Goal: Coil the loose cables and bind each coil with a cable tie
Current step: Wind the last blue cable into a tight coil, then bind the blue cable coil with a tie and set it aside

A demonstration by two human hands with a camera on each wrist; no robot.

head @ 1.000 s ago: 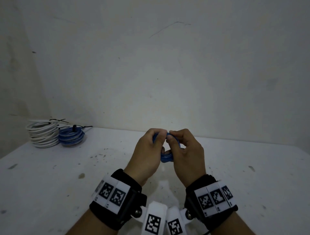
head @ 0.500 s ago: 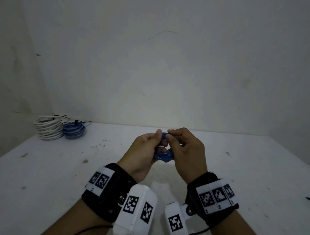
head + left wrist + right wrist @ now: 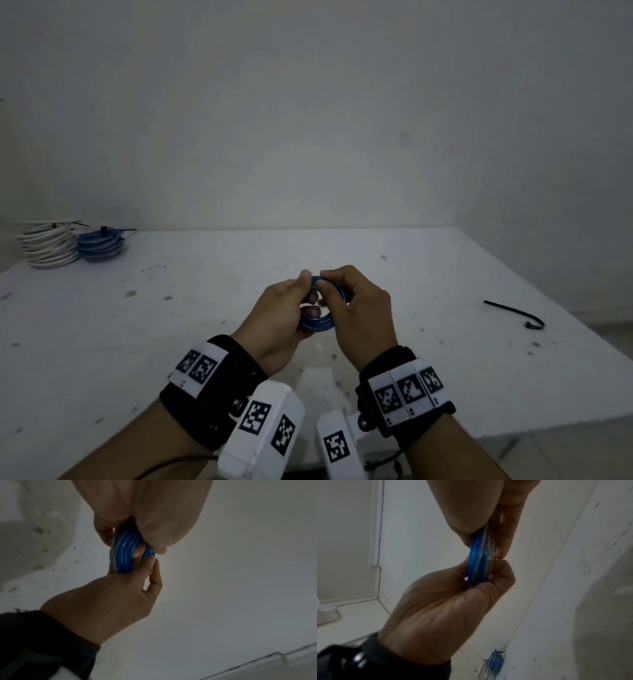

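I hold a small blue cable coil [image 3: 317, 323] above the middle of the white table [image 3: 154, 318] with both hands. My left hand [image 3: 308, 294] grips its left side, thumb on the top rim and fingers through the ring. My right hand [image 3: 329, 291] pinches the top rim and curls round the right side. In the left wrist view the blue coil [image 3: 123, 553] sits edge-on between both hands. The right wrist view shows the same coil [image 3: 477, 559] pinched from above and below. A loose black cable tie [image 3: 513, 313] lies on the table to the right, apart from my hands.
Stacked white coils [image 3: 48, 246] and stacked blue coils [image 3: 99, 245], with black ties sticking out, stand at the table's back left by the wall. The blue stack [image 3: 494, 661] also shows in the right wrist view. The table's right edge drops off past the tie.
My hands have turned the blue coil so its ring opening faces up more. The head view has swung right and down, bringing the black cable tie into sight.
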